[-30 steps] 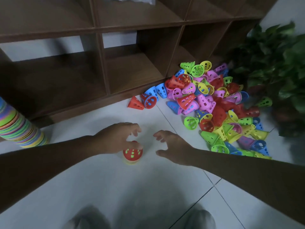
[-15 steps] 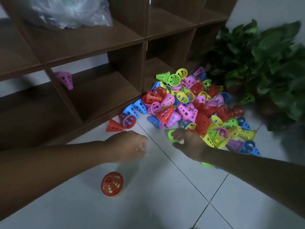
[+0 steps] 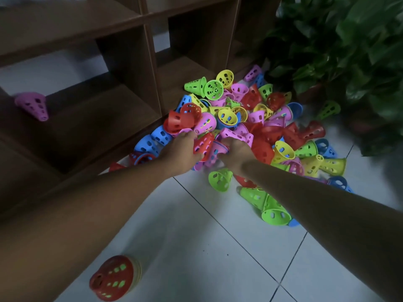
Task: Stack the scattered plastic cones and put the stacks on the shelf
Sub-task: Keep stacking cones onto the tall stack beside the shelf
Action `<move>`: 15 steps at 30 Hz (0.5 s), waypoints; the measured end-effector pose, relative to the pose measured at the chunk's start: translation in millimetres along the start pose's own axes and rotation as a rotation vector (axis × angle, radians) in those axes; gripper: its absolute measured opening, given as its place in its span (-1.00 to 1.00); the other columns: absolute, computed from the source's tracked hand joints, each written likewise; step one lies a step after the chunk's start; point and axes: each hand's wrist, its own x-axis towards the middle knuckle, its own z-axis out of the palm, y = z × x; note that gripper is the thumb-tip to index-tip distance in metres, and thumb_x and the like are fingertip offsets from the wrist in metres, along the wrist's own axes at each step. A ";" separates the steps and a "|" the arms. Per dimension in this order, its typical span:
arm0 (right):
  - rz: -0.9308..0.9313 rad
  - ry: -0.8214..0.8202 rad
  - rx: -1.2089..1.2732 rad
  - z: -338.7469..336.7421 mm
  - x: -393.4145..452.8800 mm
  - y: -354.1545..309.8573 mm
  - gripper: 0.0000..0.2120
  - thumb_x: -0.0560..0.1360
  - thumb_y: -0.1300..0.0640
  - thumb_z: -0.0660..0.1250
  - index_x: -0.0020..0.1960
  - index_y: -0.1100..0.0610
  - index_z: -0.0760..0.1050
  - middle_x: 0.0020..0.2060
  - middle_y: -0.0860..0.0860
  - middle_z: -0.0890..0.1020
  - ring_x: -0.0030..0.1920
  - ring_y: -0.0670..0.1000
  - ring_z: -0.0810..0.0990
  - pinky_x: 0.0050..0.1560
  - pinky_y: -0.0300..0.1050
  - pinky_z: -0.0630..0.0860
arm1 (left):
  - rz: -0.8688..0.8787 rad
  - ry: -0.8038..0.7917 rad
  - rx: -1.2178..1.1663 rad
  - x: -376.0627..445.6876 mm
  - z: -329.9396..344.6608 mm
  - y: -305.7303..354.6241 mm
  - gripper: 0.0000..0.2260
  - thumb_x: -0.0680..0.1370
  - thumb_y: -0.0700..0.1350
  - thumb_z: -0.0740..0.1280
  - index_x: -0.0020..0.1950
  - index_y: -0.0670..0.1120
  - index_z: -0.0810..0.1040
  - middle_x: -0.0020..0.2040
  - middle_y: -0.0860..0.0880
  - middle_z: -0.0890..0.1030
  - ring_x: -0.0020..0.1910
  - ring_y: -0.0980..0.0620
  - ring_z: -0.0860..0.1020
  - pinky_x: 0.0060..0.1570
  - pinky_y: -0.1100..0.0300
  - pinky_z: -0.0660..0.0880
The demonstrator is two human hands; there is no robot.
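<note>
Perforated plastic cones (image 3: 250, 127) are heaped on glossy tile (image 3: 196, 236) beside the wooden shelf (image 3: 122, 68). A red cone (image 3: 204, 144) is grasped by the outstretched left hand (image 3: 181, 153); a pink cone (image 3: 216, 152) is touched by the right hand (image 3: 236, 154), its grip undeterminable.

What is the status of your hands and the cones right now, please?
Left hand gripping red cone. Right hand in the cone pile. Started stack on floor. Nothing blocking.

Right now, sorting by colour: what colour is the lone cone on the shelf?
Pink plastic cone, head view.
</note>
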 end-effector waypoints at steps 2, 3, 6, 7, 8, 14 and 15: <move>0.019 -0.033 -0.009 4.0 10.2 -4.2 -0.63 0.52 0.14 0.33 0.33 0.10 0.50 0.09 0.19 0.62 0.05 0.22 0.60 -0.10 -0.02 0.55 | -0.056 0.046 -0.048 15.2 8.4 -0.2 -0.54 0.51 -0.05 0.47 0.34 -0.17 0.44 0.26 -0.18 0.52 0.23 -0.20 0.51 0.17 -0.07 0.49; 0.024 -0.054 -0.012 6.7 14.0 -5.3 -0.62 0.53 0.16 0.33 0.35 0.11 0.49 0.11 0.18 0.61 0.07 0.23 0.60 -0.05 0.02 0.57 | -0.078 0.060 -0.072 20.0 12.7 -0.7 -0.53 0.51 -0.06 0.48 0.34 -0.17 0.43 0.26 -0.18 0.53 0.23 -0.20 0.51 0.16 -0.06 0.48; 0.011 -0.063 -0.053 15.3 19.9 -6.1 -0.63 0.53 0.20 0.33 0.33 0.17 0.49 0.15 0.20 0.60 0.16 0.24 0.58 0.09 0.04 0.55 | -0.112 0.086 -0.133 29.4 24.7 -3.2 -0.47 0.47 -0.02 0.52 0.35 -0.15 0.44 0.28 -0.15 0.54 0.25 -0.19 0.51 0.18 -0.08 0.49; 0.007 -0.037 -0.059 18.1 21.0 -5.1 -0.63 0.52 0.21 0.31 0.33 0.17 0.48 0.17 0.20 0.58 0.19 0.24 0.56 0.11 0.00 0.53 | -0.116 0.081 -0.142 31.1 28.0 -3.8 -0.43 0.46 -0.01 0.53 0.40 -0.12 0.43 0.30 -0.15 0.54 0.27 -0.19 0.51 0.21 -0.10 0.49; 0.010 -0.011 -0.053 20.7 22.1 -4.3 -0.62 0.52 0.22 0.30 0.34 0.17 0.47 0.19 0.20 0.56 0.23 0.24 0.53 0.12 -0.01 0.50 | -0.118 0.071 -0.145 32.3 30.8 -5.1 -0.39 0.45 0.00 0.53 0.44 -0.10 0.41 0.32 -0.14 0.53 0.29 -0.19 0.50 0.23 -0.11 0.49; 0.042 -0.009 -0.100 21.7 27.2 0.5 -0.55 0.52 0.21 0.33 0.40 0.20 0.40 0.28 0.20 0.48 0.32 0.21 0.45 0.23 -0.04 0.43 | -0.130 0.025 -0.050 33.4 43.5 -12.7 -0.39 0.42 0.10 0.53 0.40 -0.05 0.44 0.25 -0.13 0.56 0.25 -0.22 0.48 0.21 -0.10 0.50; 0.043 -0.010 -0.120 21.5 27.8 2.1 -0.56 0.52 0.20 0.34 0.39 0.21 0.40 0.28 0.20 0.47 0.32 0.21 0.45 0.22 -0.04 0.43 | -0.130 0.026 -0.036 32.9 45.5 -13.8 -0.41 0.43 0.10 0.52 0.38 -0.06 0.45 0.25 -0.13 0.56 0.25 -0.22 0.48 0.21 -0.09 0.49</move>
